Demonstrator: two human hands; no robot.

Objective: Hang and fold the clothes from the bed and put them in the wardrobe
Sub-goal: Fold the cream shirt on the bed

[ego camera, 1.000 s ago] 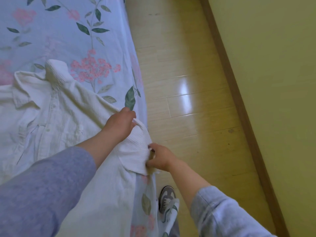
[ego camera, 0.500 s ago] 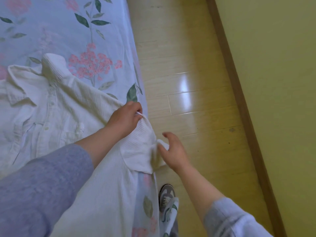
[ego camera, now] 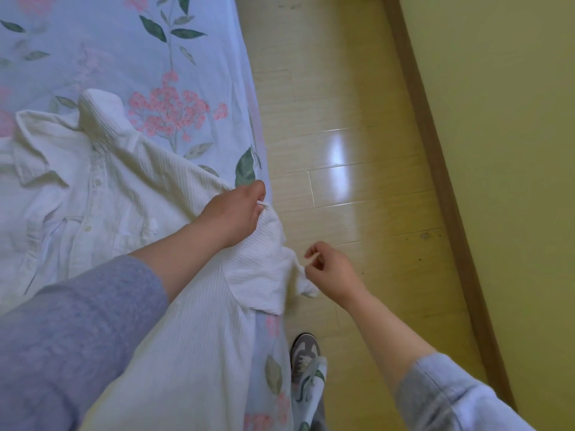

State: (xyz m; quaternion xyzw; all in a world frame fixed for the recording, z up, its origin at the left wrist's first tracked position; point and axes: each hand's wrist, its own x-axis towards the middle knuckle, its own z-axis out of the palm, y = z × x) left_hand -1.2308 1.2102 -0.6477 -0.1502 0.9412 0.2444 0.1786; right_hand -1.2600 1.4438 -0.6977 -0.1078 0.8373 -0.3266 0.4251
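Observation:
A white button-up shirt (ego camera: pixel 102 206) lies spread on the bed (ego camera: pixel 93 51), collar at the left. Its short sleeve (ego camera: pixel 264 269) hangs over the bed's right edge. My left hand (ego camera: pixel 235 211) grips the upper edge of that sleeve and holds it up. My right hand (ego camera: pixel 331 270) hovers over the floor just right of the sleeve hem. Its fingers are loosely curled, with a gap between forefinger and thumb, and only the thumb tip meets the cloth.
The bed has a pale blue sheet printed with pink flowers. To its right runs a strip of glossy wooden floor (ego camera: pixel 357 157), bounded by a brown skirting board (ego camera: pixel 435 169) and a yellow wall (ego camera: pixel 504 126). My shoe (ego camera: pixel 303 356) stands beside the bed.
My right hand let go of the sleeve hem, drew away to the right and curled its fingers again. My left hand lifted the sleeve's upper edge slightly.

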